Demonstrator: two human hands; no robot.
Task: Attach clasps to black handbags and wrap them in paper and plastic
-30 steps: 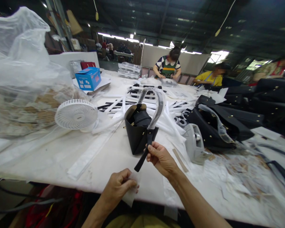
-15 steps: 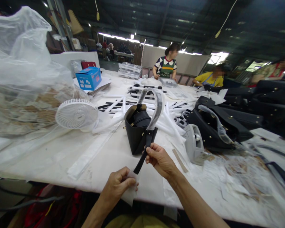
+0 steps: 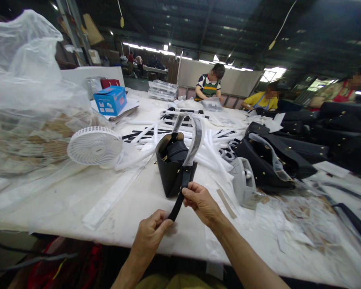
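Observation:
A black handbag (image 3: 167,174) stands on the table in front of me, its top open and a dark item inside. Its arched handle (image 3: 197,136) is wrapped in clear film. From the near side a black strap (image 3: 177,206) runs down toward me. My right hand (image 3: 203,202) pinches this strap between thumb and fingers just below the bag. Lower and to the left, my left hand (image 3: 152,235) is closed around the strap's free end. The fingertips there are slightly blurred, and the very end is hidden.
A white fan (image 3: 94,146), a large clear plastic bag (image 3: 27,108) and a blue box (image 3: 110,100) stand left. White tubes (image 3: 147,134) lie behind the handbag. At right are a grey tape dispenser (image 3: 243,182) and black bags (image 3: 267,160). Co-workers sit across the table.
The white sheet that was wrapped at the strap's end in my left hand no longer shows. My left hand has moved slightly up, against the black strap. My right hand keeps its pinch.

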